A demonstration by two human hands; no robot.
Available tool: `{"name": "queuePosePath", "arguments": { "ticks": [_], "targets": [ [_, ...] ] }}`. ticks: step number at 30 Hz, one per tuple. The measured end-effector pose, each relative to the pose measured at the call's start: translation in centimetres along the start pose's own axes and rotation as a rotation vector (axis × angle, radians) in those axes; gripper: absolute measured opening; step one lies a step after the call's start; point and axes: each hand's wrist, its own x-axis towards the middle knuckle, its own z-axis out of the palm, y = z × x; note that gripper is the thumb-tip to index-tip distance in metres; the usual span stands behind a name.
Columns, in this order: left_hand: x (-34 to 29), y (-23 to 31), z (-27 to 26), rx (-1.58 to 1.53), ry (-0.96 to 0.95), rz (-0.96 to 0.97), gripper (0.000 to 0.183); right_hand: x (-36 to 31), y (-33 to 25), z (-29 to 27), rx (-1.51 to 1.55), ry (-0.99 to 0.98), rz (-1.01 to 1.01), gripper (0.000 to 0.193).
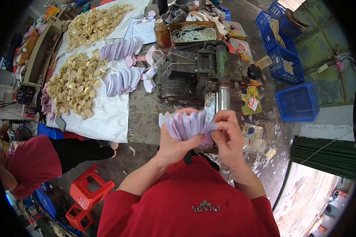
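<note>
My left hand (173,149) is wrapped round a fanned stack of thin pale-lilac cut pieces (186,125), its thumb lying along the near edge. At the right end of the stack, my right hand (230,138) pinches a single lilac piece (209,128) between thumb and fingers. Both hands are in front of a dark, greasy bench machine (182,75) with a shiny metal roller (224,98). More fanned stacks of similar curved pieces, an upper one (120,49) and a lower one (122,81), lie on a white sheet (112,126) to the left.
Two heaps of small beige pieces (73,83) cover much of the sheet. Behind the machine are a brown bottle (161,33), a clipboard (144,31) and a tray of pale cords (194,33). Blue crates (297,102) stand right, red stools (89,187) lower left, near another person (35,162).
</note>
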Motion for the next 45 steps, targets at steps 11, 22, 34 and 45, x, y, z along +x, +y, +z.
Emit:
{"name": "queuePosePath", "arguments": {
  "ticks": [11, 22, 34, 45],
  "targets": [
    [2.5, -1.1, -2.5, 0.777, -0.367, 0.039, 0.06, 2.2, 4.5, -10.3, -0.376, -0.331, 0.521, 0.011],
    [1.4, -1.4, -2.5, 0.823, -0.372, -0.1, 0.055, 0.3, 6.2, -7.2, -0.34, 0.062, 0.367, 0.022],
    [-1.9, -9.1, -15.6, 1.688, -0.45, -0.16, 0.05, -1.4, 7.0, -7.4, -0.124, 0.145, 0.492, 0.021],
    [-0.3, 0.0, -9.5, 0.384, 0.028, -0.262, 0.055, 0.4, -1.8, -2.0, -0.071, -0.077, 0.231, 0.01]
  ]
}}
